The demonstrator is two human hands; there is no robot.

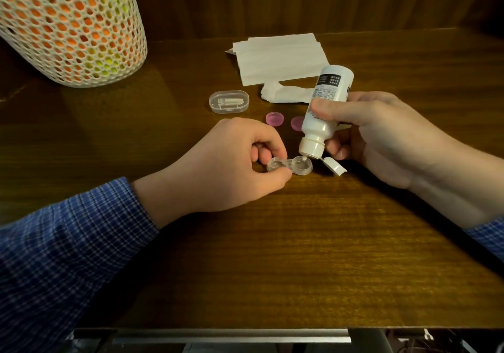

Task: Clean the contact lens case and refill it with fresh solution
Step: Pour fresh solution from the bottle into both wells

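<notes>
Pinched between the thumb and curled fingers of the left hand (229,164), the clear contact lens case (290,165) sits on the wooden table (300,257), roughly midway between its side edges and nearer the back edge than the front. Its right well lies directly under the nozzle of the white solution bottle (326,107), which the right hand (381,137) grips tipped downward, fingers wrapped round its body, flip cap hanging open. Just behind the case lie two pink caps (275,119), one partly hidden by the bottle. Farther back sit a small clear box (229,102) and white tissues (281,58). A white mesh basket (71,25) stands at the back left corner.
</notes>
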